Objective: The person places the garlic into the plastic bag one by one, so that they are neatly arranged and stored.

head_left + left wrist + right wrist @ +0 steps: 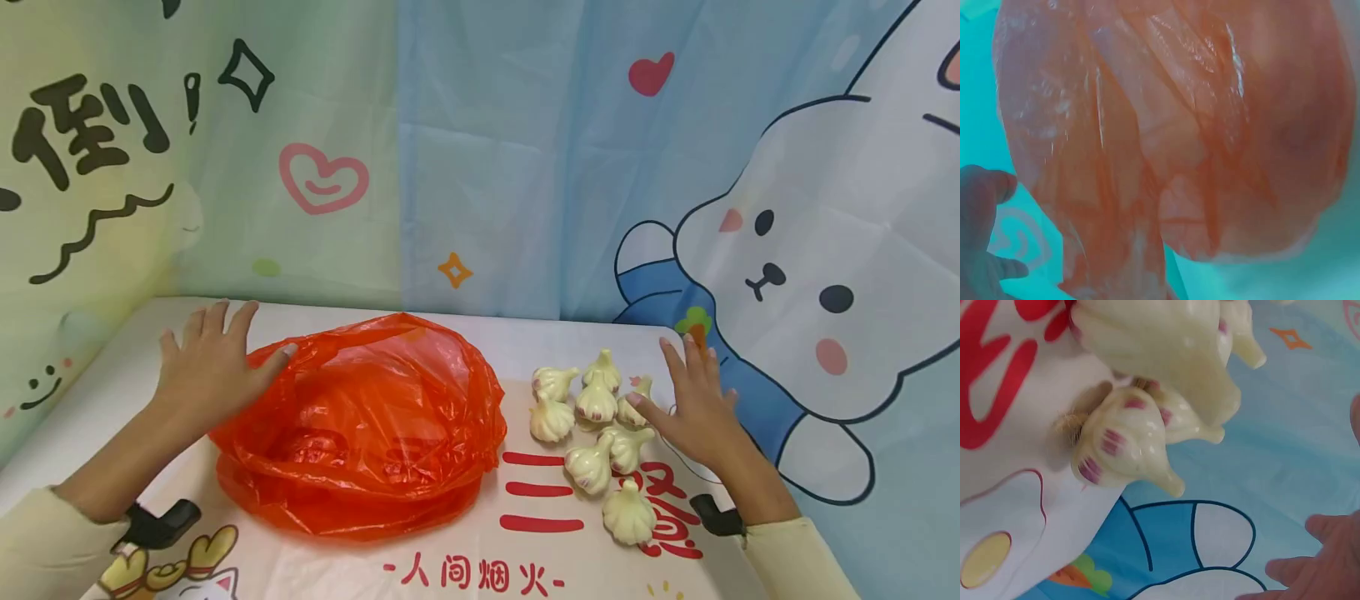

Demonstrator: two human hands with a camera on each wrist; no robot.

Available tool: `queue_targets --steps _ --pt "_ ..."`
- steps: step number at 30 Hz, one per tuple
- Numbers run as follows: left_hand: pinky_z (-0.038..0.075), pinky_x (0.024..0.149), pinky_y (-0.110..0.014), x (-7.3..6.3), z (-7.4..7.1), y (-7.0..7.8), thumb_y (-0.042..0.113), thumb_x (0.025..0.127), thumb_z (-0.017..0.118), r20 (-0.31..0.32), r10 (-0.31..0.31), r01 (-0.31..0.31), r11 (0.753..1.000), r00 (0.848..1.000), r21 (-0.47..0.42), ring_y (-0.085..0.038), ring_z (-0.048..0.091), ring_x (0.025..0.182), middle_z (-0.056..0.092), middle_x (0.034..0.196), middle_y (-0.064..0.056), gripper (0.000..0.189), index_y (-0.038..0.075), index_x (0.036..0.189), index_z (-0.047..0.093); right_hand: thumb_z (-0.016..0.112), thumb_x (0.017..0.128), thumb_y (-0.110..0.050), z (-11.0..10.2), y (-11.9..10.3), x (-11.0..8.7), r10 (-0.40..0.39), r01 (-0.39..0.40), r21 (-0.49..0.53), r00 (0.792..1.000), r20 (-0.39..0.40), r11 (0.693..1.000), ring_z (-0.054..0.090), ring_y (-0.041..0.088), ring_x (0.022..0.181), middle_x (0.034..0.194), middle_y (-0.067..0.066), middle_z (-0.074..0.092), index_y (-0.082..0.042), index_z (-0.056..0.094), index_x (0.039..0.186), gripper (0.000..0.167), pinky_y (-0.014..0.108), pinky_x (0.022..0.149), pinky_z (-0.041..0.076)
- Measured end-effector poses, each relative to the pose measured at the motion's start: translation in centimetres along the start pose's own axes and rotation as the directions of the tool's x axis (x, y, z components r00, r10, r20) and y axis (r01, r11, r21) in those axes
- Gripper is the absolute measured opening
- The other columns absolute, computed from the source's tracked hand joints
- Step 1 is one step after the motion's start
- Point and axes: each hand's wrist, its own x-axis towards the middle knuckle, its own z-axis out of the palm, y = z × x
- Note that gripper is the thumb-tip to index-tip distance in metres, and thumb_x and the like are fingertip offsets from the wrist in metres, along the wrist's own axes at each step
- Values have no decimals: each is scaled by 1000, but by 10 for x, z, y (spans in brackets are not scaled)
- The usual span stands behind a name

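A red plastic bag [360,433] lies on the table with its wide mouth spread apart, and its thin crinkled film fills most of the left wrist view. My left hand [213,358] is at the bag's left rim, fingers spread, the thumb overlapping the red film. To the right of the bag sits a loose cluster of several white garlic bulbs [596,398]. One bulb [630,512] lies nearest the front. My right hand [693,404] is just right of the cluster, fingers spread and holding nothing. In the right wrist view, purple-streaked garlic bulbs [1124,439] show close up.
A printed mat [450,575] with red characters covers the front of the white table [480,323]. Behind it hangs a cartoon curtain [487,150] with hearts and a large white rabbit. Black straps [161,523] sit at both wrists.
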Motion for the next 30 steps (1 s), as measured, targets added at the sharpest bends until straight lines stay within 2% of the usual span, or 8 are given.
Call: queue_targets --steps 7,10,12,14,20,24,26,30 --pt "35 88 -74 -3 -5 -16 32 90 64 7 -14 15 996 1000 -90 -56 39 117 43 132 -38 65 -10 136 43 67 92 -31 -1 -3 -23 -80 93 237 995 -63 967 23 48 137 153 26 25 -3 36 147 69 75 93 29" --pt "41 84 -70 -4 -6 -22 34 93 60 61 -24 34 985 998 -169 -55 45 113 47 129 -39 62 -10 134 45 69 92 -20 1 -2 -35 -73 110 321 990 -124 941 41 31 129 143 22 43 -3 48 140 55 42 101 43" --pt "44 83 -67 -6 -5 -26 37 96 57 109 -33 57 972 994 -227 -55 46 112 47 129 -39 63 -10 135 45 69 92 -15 2 -2 -43 -56 107 364 987 -148 925 48 14 121 137 17 51 -5 52 136 49 19 92 45" --pt "47 80 -64 -10 -4 -28 40 97 54 165 -53 99 954 985 -283 -54 46 113 46 131 -38 64 -10 137 43 68 91 -10 4 -2 -50 -52 112 418 987 -153 902 51 3 111 132 14 55 -6 54 135 46 7 86 40" --pt "49 83 -58 -19 3 -31 41 101 47 250 -101 208 869 963 -450 -53 43 119 42 136 -36 66 -10 142 36 69 89 -1 12 -7 -72 -89 118 554 993 -79 824 59 7 103 119 11 62 -4 56 131 44 16 83 48" --pt "48 86 -53 -25 10 -29 40 102 47 262 -113 244 800 958 -547 -50 45 119 42 137 -34 65 -7 144 34 70 89 -4 18 -9 -85 -54 48 575 999 -7 817 60 7 100 111 9 66 -4 60 125 38 18 83 49" --pt "48 86 -51 -27 14 -28 39 102 47 265 -120 256 778 957 -574 -48 46 118 42 138 -33 63 -6 145 34 70 89 -5 21 -9 -90 -37 12 587 999 30 809 60 5 100 110 8 67 -3 61 123 36 18 85 49" --pt "50 84 -49 -31 19 -27 35 102 48 245 -132 257 762 960 -594 -46 49 114 44 136 -33 60 -6 144 35 69 88 -1 25 -7 -97 -70 15 627 996 63 779 62 8 99 108 10 68 0 61 122 36 20 85 49"
